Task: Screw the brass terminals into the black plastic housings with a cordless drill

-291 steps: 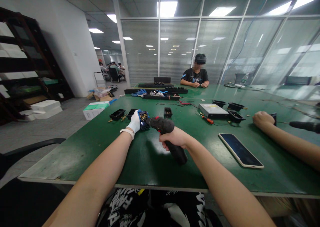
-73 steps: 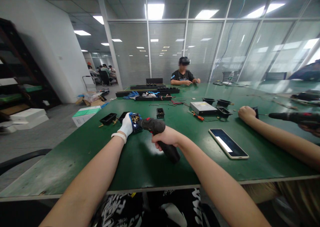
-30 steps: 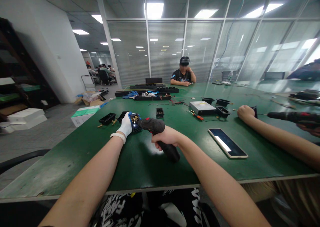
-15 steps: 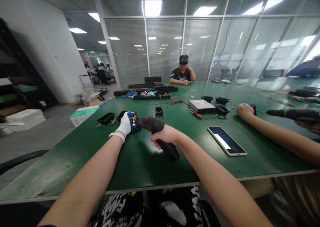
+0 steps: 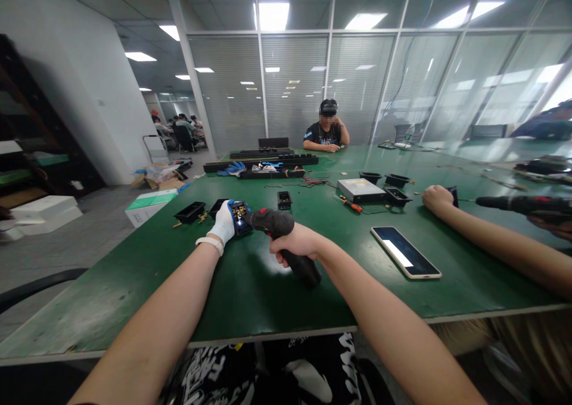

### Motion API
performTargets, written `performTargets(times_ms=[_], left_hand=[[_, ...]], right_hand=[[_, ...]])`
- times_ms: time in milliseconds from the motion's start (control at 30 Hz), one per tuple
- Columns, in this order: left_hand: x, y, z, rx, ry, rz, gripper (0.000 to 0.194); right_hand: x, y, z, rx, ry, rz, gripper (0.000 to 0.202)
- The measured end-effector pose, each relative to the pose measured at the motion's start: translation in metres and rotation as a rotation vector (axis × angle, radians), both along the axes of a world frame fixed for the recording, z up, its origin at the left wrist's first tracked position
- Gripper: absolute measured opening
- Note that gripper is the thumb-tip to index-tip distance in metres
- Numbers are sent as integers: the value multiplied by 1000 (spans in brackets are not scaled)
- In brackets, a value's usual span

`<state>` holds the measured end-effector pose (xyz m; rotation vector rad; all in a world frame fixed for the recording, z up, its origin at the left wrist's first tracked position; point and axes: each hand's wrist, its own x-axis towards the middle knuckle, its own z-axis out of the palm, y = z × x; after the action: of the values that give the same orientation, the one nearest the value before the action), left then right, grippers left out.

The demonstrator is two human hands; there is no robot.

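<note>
My left hand, in a white and blue glove, is closed around a small black box with brass-coloured parts inside. The box is tilted so its open side faces right. My bare right hand grips a black cordless drill with red accents, its nose pointing left at the box. Whether the drill's bit touches a part inside is too small to tell. Beyond my left hand lie another black box and some brass pieces. A further small black box stands past the drill.
A phone lies right of my right arm. Behind it are a screwdriver, a silver metal case and several black boxes. At the right, a co-worker's hand holds a black part before another drill. A person sits across the table.
</note>
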<state>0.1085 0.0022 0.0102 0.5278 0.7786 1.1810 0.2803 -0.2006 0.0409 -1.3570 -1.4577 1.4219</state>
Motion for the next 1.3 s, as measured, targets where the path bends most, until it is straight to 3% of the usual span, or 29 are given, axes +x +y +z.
performTargets(times_ms=[1300], left_hand=[[-2, 17, -15, 71, 46, -47, 19]], right_hand=[[0, -5, 1, -9, 20, -25, 15]])
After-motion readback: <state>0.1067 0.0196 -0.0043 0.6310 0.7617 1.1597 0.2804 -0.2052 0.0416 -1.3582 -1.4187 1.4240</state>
